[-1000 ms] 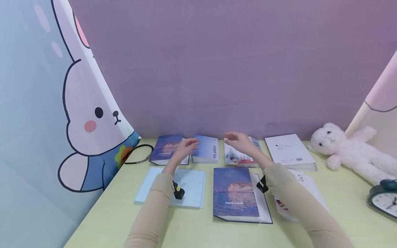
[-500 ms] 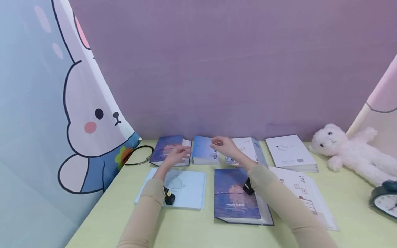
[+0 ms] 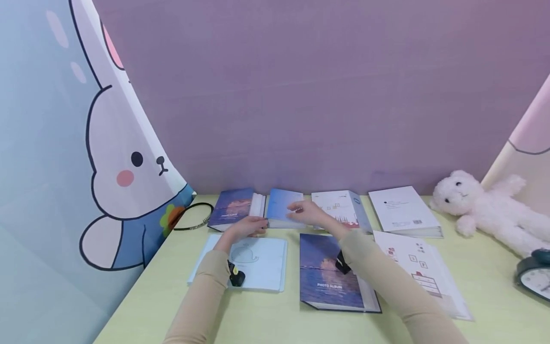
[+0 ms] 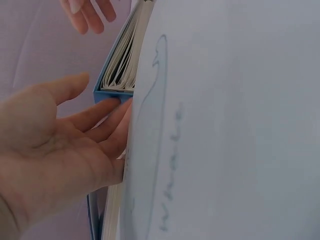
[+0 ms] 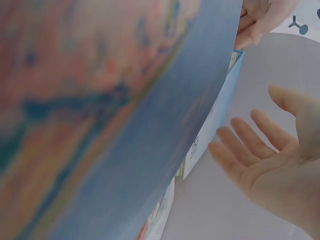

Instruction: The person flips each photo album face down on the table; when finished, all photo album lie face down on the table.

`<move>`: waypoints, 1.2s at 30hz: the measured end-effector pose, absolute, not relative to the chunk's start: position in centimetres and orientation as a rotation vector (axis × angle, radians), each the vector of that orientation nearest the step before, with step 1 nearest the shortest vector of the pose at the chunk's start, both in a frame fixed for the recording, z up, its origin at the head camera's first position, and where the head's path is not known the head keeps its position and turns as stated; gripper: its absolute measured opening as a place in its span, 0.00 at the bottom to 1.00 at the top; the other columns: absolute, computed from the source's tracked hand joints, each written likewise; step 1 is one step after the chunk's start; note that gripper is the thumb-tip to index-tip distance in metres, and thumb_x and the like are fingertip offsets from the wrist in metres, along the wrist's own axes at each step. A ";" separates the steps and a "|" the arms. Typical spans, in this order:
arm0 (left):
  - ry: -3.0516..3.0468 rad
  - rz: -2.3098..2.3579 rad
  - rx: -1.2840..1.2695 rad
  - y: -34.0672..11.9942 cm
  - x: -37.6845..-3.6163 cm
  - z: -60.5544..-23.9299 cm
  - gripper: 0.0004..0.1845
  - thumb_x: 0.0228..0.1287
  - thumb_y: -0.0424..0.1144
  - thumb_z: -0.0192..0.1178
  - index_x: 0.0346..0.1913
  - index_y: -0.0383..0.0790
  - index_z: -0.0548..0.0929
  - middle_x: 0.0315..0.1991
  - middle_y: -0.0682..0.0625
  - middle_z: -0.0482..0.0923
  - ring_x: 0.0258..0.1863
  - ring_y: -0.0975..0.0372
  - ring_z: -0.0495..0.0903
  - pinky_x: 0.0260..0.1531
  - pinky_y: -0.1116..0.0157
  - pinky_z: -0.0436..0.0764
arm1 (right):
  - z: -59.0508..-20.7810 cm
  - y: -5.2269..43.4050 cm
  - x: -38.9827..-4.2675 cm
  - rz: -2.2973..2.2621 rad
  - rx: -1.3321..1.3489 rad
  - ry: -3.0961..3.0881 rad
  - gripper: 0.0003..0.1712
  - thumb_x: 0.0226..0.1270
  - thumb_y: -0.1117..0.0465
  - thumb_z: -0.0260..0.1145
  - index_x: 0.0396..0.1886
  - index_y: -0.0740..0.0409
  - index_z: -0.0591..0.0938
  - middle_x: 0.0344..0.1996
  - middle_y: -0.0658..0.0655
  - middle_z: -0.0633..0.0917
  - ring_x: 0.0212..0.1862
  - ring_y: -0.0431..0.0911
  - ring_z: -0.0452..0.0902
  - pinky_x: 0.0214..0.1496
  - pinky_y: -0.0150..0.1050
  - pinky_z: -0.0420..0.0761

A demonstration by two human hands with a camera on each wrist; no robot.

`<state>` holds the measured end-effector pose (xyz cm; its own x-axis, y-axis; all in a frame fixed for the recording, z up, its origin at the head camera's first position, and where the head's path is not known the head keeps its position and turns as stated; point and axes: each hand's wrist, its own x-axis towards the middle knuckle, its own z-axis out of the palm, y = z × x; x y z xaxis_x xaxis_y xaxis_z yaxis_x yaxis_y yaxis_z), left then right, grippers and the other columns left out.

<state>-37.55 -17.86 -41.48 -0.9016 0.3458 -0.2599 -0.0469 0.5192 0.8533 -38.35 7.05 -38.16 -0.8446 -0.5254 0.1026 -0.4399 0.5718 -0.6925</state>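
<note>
In the head view, a blue photo album lettered POLAROID lies in the back row, its lettering now covered by my right hand. My left hand is at the album's near left corner. In the left wrist view, the fingers of my left hand touch the blue cover's edge below the page stack, with the thumb held apart. The right wrist view has my right hand beside the album's pale side, palm up, fingers loosely extended and holding nothing.
A light blue whale-print book and a purple photo album lie in front, beneath my forearms. Beside the blue album are another purple album and a white illustrated album. White books, a plush bear and a clock are rightward.
My right hand has moved left from the white illustrated album to the blue one. My left hand first drew slightly left, then lowered to the blue album's near corner. The albums keep their places.
</note>
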 end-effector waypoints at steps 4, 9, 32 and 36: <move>2.382 1.308 0.287 -17.9 -37.2 -41.7 0.29 0.73 0.47 0.45 0.70 0.34 0.58 0.64 0.37 0.68 0.63 0.48 0.69 0.65 0.51 0.66 | -38.2 7.0 -38.1 -1.071 -0.789 2.642 0.26 0.69 0.54 0.58 0.62 0.64 0.72 0.60 0.63 0.76 0.61 0.58 0.71 0.62 0.49 0.73; 2.388 1.288 0.300 -18.3 -36.9 -42.1 0.31 0.71 0.46 0.49 0.72 0.38 0.57 0.64 0.41 0.68 0.62 0.50 0.69 0.66 0.50 0.64 | -38.4 6.6 -37.9 -0.939 -0.796 2.619 0.28 0.68 0.54 0.58 0.63 0.64 0.71 0.62 0.62 0.73 0.65 0.58 0.66 0.66 0.51 0.68; 2.169 1.510 0.307 -18.5 -37.2 -42.8 0.32 0.68 0.32 0.52 0.73 0.40 0.55 0.72 0.42 0.56 0.70 0.51 0.57 0.70 0.52 0.57 | -39.0 6.5 -37.7 -1.081 -0.655 2.581 0.32 0.63 0.50 0.64 0.63 0.62 0.72 0.65 0.59 0.71 0.68 0.56 0.62 0.69 0.52 0.62; 2.108 1.563 0.318 -18.4 -37.4 -42.6 0.34 0.70 0.33 0.48 0.74 0.45 0.48 0.71 0.42 0.56 0.68 0.51 0.62 0.70 0.51 0.56 | -38.7 6.4 -37.7 -1.066 -0.622 2.590 0.35 0.63 0.49 0.64 0.65 0.63 0.69 0.69 0.59 0.64 0.71 0.56 0.56 0.71 0.52 0.58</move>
<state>-37.39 -18.37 -42.64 -0.8513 0.4628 -0.2473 -0.1021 0.3162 0.9432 -37.68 6.36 -38.71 -0.8709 -0.4842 -0.0848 -0.2841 0.6366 -0.7170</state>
